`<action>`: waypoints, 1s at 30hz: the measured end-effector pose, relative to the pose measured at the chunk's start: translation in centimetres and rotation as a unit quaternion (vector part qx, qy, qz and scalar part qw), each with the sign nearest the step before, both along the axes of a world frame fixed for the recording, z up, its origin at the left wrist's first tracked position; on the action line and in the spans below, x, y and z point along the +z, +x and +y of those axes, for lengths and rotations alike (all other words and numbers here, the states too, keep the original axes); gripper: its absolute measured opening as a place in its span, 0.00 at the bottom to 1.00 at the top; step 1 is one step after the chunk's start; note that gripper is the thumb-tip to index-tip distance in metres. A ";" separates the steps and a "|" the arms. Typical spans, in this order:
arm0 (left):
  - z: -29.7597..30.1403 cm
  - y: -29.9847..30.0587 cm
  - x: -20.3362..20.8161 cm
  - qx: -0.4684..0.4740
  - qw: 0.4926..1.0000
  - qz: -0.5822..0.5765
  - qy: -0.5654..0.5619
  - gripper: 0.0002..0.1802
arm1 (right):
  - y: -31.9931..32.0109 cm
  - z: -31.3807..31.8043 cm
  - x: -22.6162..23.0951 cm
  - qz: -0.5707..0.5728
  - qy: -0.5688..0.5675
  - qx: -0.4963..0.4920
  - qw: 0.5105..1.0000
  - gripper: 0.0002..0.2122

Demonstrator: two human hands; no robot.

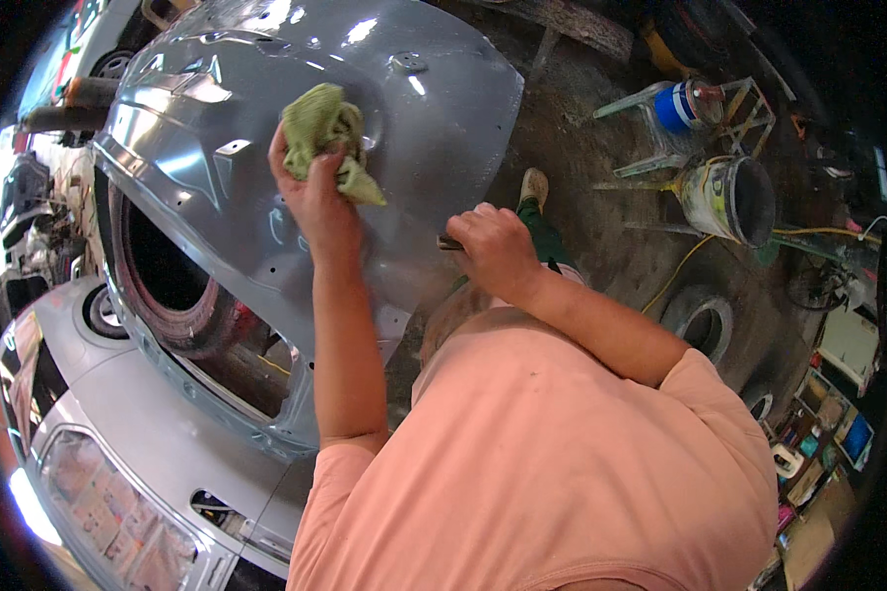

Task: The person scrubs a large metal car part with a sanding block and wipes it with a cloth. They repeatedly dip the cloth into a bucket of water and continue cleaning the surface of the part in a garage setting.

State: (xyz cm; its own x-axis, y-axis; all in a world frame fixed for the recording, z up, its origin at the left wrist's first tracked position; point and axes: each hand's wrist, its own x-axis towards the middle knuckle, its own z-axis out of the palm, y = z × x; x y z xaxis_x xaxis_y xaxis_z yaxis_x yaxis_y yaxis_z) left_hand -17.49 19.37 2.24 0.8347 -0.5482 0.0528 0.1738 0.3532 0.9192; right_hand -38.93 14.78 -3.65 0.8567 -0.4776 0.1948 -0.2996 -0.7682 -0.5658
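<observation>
A crumpled green cloth [320,120] is bunched in my left hand [315,202], with the thumb and fingers closed round it. It lies over the glossy grey car body panel [443,123]; how firmly it presses there I cannot tell. My right hand [495,252] is closed beside the panel's right edge, near my body. From the left side of that fist pokes the end of a small dark object [449,242]; most of it is hidden by the fingers, so its kind does not show.
Under the panel's open left part sits a tyre [182,330]. A silver car [158,424] stands at the lower left, its window covered with paper. To the right are a metal stand [665,148], a blue-banded can [675,106], a stained bucket [710,202] and a floor tyre [698,323].
</observation>
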 end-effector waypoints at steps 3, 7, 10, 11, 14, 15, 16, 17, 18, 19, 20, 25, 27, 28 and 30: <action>3.4 0.4 1.6 0.057 0.996 0.060 -0.015 0.32 | 2.1 0.2 0.6 0.004 -0.012 0.017 1.000 0.11; 6.7 -0.5 2.1 0.098 0.992 0.080 -0.025 0.32 | 5.8 0.1 0.3 -0.050 -0.014 -0.028 0.998 0.12; 8.7 -1.3 1.9 0.125 0.989 0.082 0.011 0.30 | 5.4 0.5 -0.7 -0.028 -0.049 0.010 0.998 0.12; 9.3 -1.5 1.9 0.129 0.988 0.085 0.011 0.30 | 3.7 0.9 -1.4 -0.012 -0.061 0.029 0.998 0.12; 10.6 -2.5 1.3 0.143 0.984 0.102 0.000 0.31 | 3.1 0.5 -1.4 0.010 -0.089 0.047 0.995 0.10; 11.0 -2.8 1.1 0.146 0.983 0.113 -0.011 0.31 | 3.4 0.3 -1.3 0.011 -0.099 0.044 0.994 0.09; 11.3 -3.1 1.0 0.147 0.981 0.123 -0.023 0.32 | 4.6 0.0 -0.9 0.004 -0.101 0.019 0.995 0.08; 11.5 -3.5 1.3 0.139 0.982 0.127 -0.004 0.33 | 6.7 -0.7 -0.6 -0.004 -0.103 -0.006 0.995 0.08; 11.5 -3.8 1.1 0.133 0.983 0.128 -0.008 0.33 | 8.4 -1.8 -0.6 -0.010 -0.104 -0.034 0.994 0.08; 11.6 -4.1 1.0 0.128 0.983 0.128 -0.012 0.33 | 9.8 -3.4 -0.7 -0.012 -0.093 -0.072 0.993 0.09; 11.6 -4.5 1.0 0.124 0.984 0.127 -0.016 0.34 | 11.3 -4.9 -0.8 -0.015 -0.082 -0.109 0.991 0.10; 11.6 -6.0 0.7 0.148 0.979 0.142 -0.010 0.30 | 12.6 -5.4 0.1 0.036 -0.057 -0.117 0.991 0.11; 11.7 -6.1 0.6 0.122 0.981 0.151 -0.026 0.31 | 11.0 -2.0 -0.4 0.031 -0.083 -0.067 0.994 0.11; 11.8 -6.1 0.5 0.111 0.981 0.155 -0.033 0.32 | 11.1 -2.4 -0.7 0.029 -0.095 -0.075 0.992 0.11; 11.6 -6.1 0.2 0.110 0.980 0.161 -0.029 0.32 | 11.9 -4.2 -1.1 0.025 -0.116 -0.090 0.989 0.11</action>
